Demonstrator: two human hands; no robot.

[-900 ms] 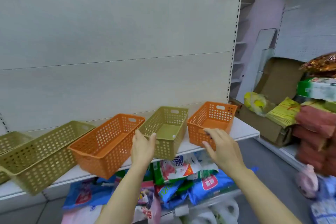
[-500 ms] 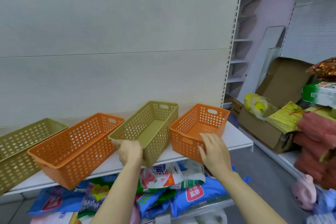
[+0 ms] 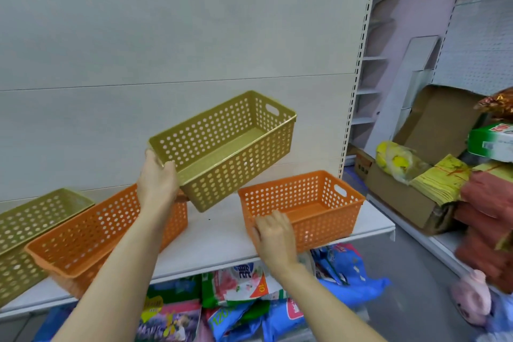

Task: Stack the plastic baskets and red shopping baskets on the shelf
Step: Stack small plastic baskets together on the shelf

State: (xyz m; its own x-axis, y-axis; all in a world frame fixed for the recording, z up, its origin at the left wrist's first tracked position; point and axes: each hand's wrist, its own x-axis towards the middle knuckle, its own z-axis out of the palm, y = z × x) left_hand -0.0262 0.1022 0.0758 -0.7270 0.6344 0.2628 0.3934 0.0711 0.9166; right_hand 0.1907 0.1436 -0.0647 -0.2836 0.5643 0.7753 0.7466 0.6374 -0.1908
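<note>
Left hand (image 3: 158, 183): you grip the olive basket (image 3: 230, 147) by its near end — lifted above the shelf (image 3: 219, 233); long axis runs away rightward, tilted
Right hand (image 3: 273, 236): fingers curled over the orange basket (image 3: 302, 205) near rim — basket resting on the shelf

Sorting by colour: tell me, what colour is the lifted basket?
Olive green lifted basket, clearest in the head view.
</note>
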